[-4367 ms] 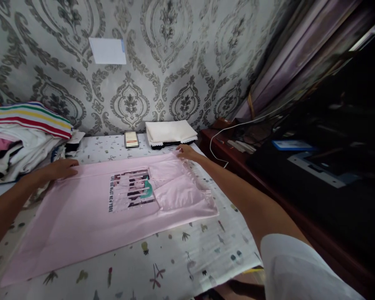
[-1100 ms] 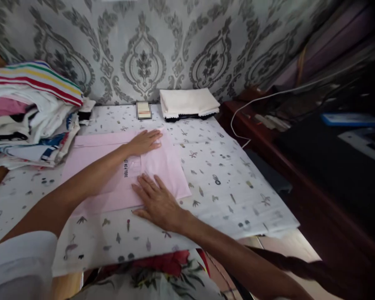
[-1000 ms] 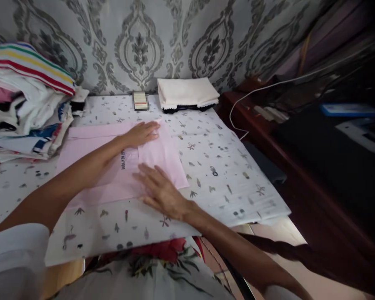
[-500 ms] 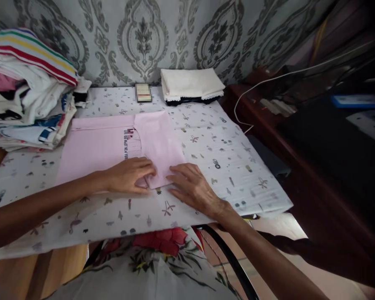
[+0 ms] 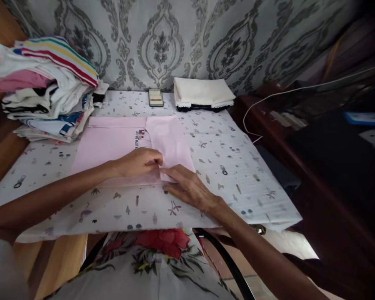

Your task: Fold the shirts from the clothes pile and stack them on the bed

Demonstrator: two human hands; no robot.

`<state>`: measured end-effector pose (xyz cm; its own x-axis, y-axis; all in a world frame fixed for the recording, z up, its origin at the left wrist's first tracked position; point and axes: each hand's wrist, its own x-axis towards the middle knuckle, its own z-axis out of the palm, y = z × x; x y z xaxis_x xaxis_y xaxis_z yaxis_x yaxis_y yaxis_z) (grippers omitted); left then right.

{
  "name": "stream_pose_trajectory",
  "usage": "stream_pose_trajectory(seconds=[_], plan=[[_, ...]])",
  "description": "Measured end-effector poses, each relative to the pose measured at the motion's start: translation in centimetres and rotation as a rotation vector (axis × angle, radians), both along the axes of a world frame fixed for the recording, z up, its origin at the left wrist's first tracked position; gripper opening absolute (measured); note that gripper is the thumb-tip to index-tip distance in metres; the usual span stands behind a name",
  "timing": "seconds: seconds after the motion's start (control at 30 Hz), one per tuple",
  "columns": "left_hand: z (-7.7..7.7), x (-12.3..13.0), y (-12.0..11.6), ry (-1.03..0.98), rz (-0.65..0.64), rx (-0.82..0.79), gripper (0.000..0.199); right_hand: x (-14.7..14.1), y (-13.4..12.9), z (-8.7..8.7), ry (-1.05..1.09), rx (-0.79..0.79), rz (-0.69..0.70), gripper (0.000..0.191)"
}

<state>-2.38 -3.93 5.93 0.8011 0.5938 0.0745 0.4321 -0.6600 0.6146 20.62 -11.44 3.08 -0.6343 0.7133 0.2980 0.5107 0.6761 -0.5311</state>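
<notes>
The patterned wall (image 5: pixel 195 25) spans the top of the frame. Below it, the table (image 5: pixel 218 200), covered with a printed white cloth, fills the middle. At the upper left, the clothes pile (image 5: pixel 54 98) leans unevenly, with sleeves and hems protruding; a knock from the left forearm could topple it. The pink shirt (image 5: pixel 108 143) lies flat at the frame's centre, its right-hand section lapped over the body and partly covering the print. Creases show in this lapped section; uneven tension between the hands could set them or skew the fold edge. The folded cream cloth (image 5: pixel 203 91), on a dark item at upper centre-right, is well apart from the work. The right hand (image 5: pixel 190 187), right of centre, has fingers extended and thumb spread away, resting on the shirt's near edge without a visible grip; downward pressure there could drag the fabric out of line. The left hand (image 5: pixel 137 161), left of it, has fingers curled with the tips drawn close together at the fold edge; whether fabric is pinched between them cannot be determined. If fabric is held, a sharp pull could undo the lap.
</notes>
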Motion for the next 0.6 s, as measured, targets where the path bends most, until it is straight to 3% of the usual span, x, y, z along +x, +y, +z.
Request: stream_pose_trajectory(seconds=[0.13, 0.33, 0.47, 0.6], plan=[[0.9, 1.0, 0.4, -0.126, 0.065, -0.211, 0.006, 0.5, 2.0, 2.8, -0.045, -0.144, 0.054, 0.043], [0.3, 1.5, 0.3, -0.296, 0.185, -0.282, 0.003, 0.4, 4.4, 4.5, -0.108, -0.214, 0.053, 0.024], [0.1, 0.5, 0.1, -0.303, 0.079, -0.187, 0.009, 0.0, 4.4, 4.6, -0.086, -0.184, 0.018, 0.017], [-0.9, -0.5, -0.6, -0.114, -0.046, 0.054, 0.011, 0.0, 4.2, 4.5, -0.032, -0.121, -0.009, 0.014]])
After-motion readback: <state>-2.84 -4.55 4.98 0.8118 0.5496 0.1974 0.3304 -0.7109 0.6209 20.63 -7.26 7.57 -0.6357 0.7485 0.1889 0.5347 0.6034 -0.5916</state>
